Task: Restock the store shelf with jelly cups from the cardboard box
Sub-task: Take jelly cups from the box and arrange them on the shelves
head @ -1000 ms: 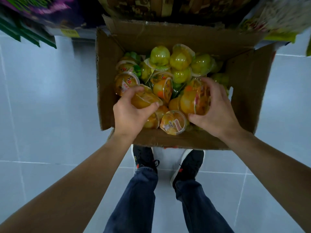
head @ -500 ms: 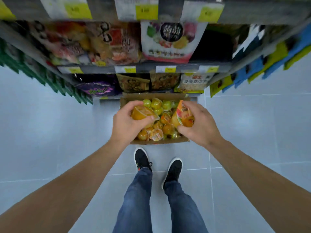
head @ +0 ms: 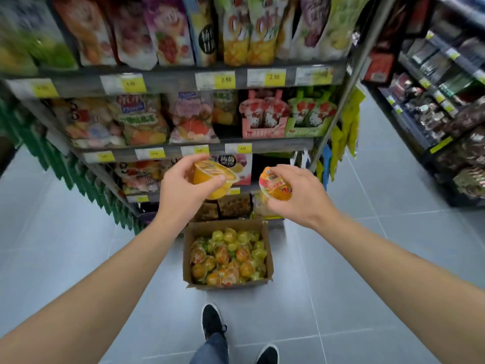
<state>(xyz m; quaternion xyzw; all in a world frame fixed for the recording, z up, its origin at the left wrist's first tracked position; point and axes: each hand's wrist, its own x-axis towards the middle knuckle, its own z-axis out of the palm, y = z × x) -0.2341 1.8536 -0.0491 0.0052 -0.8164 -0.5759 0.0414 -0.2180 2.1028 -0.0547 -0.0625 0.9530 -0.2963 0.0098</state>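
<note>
both hands above the cardboard box (head: 227, 283): left hand (head: 183, 189) grips an orange jelly cup (head: 214, 179), right hand (head: 299, 195) pinches another cup (head: 275, 183) tilted, w/ thin hold; it may slip & fall.

"2 50" on two yellow price tags (head: 226, 80), upper shelf edge (head: 170, 81).
</note>
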